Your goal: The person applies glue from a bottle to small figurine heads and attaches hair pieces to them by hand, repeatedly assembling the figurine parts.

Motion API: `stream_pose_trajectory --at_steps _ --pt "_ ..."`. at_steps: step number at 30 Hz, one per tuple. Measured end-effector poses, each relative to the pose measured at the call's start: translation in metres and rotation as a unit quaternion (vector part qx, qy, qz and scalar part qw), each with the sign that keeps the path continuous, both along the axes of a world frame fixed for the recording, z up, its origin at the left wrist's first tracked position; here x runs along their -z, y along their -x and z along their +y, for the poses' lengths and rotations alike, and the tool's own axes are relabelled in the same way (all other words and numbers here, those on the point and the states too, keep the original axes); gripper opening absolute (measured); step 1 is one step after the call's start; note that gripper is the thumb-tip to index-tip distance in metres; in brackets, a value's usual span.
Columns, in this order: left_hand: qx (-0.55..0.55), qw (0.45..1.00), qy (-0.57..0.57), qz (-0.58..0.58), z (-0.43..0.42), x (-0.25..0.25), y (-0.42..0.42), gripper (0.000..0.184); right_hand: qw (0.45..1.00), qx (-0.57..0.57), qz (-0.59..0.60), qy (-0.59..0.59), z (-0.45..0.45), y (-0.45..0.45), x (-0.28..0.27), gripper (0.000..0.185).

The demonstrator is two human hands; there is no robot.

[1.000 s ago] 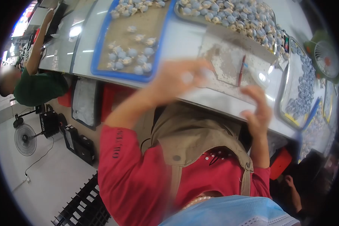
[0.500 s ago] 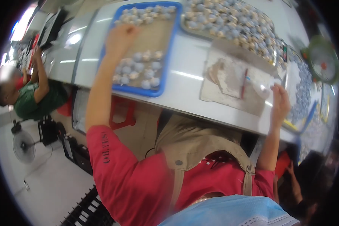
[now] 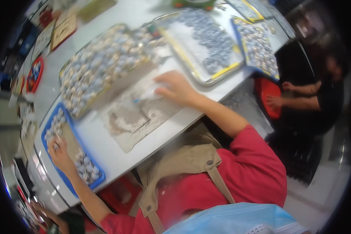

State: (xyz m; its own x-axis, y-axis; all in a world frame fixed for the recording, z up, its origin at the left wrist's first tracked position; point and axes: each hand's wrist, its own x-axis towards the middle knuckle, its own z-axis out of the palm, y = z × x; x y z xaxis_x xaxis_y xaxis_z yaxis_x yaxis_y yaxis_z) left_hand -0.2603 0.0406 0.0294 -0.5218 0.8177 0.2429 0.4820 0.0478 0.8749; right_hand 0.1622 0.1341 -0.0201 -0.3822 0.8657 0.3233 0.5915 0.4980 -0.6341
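At the left hand (image 3: 58, 151): fingers curl down over a shallow, blue-rimmed, beige-floored tray (image 3: 71, 141); something pale shows among them, but I cannot tell whether it is gripped or merely touched.

Loose pieces: small round blue-grey and cream pieces (image 3: 87, 168) lie in that tray, some beside the left wrist, others just beyond the fingertips; a dragging wrist could scatter or knock them together.

Tray's near end: beside the left forearm, it seems close to the front edge of the glossy white bench (image 3: 95, 132); a hard pull toward the body might tip it off.

Heap: beyond and between the hands, a crowded pile of round blue-and-cream pieces (image 3: 101, 66) stands high; a bump could spill some.

Stained board: a flat grey-white board (image 3: 130, 141) lies between the hands, nearer the right.

Thin tool: a narrow dark stick with a blue spot (image 3: 143, 112) rests on that board, left of the right fingertips; if brushed, it could roll.

At the right hand (image 3: 177, 87): thumb and fingertips face each other above the board; blur hides whether anything is pinched, so an unnoticed drop is possible.

White tray: just past the right hand, a metal-rimmed, white-floored tray with yellow trim (image 3: 187, 46) carries small grey-blue bits (image 3: 214, 43); its near corner sits beside the forearm, where a swing could jar it.
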Motion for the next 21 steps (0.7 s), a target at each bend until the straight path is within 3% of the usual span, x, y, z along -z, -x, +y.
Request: stream_pose_trajectory --at_steps 2,4,8,11,15,21 --pt "0.017 0.996 0.047 -0.067 -0.016 -0.015 -0.065 0.024 1.000 0.010 0.002 -0.017 -0.004 -0.002 -0.001 0.034" --pt "0.112 0.978 0.022 -0.176 -0.032 0.004 -0.107 0.028 1.000 0.007 0.008 -0.027 -0.008 -0.002 -0.005 0.035" --pt "0.229 0.891 0.057 -0.388 -0.051 0.009 -0.197 0.043 1.000 0.005 0.011 -0.018 -0.018 -0.001 -0.007 0.035" --pt "0.258 0.826 0.095 -0.492 -0.054 0.014 -0.236 0.035 0.999 0.010 0.038 -0.006 -0.020 0.002 -0.004 0.033" --pt "0.285 0.800 0.101 -0.519 -0.058 0.015 -0.264 0.032 0.995 0.026 0.093 -0.007 -0.023 -0.004 0.001 0.031" --pt "0.226 0.856 0.084 -0.458 -0.065 0.018 -0.253 0.032 0.992 0.018 0.115 -0.043 -0.027 -0.006 0.005 0.033"
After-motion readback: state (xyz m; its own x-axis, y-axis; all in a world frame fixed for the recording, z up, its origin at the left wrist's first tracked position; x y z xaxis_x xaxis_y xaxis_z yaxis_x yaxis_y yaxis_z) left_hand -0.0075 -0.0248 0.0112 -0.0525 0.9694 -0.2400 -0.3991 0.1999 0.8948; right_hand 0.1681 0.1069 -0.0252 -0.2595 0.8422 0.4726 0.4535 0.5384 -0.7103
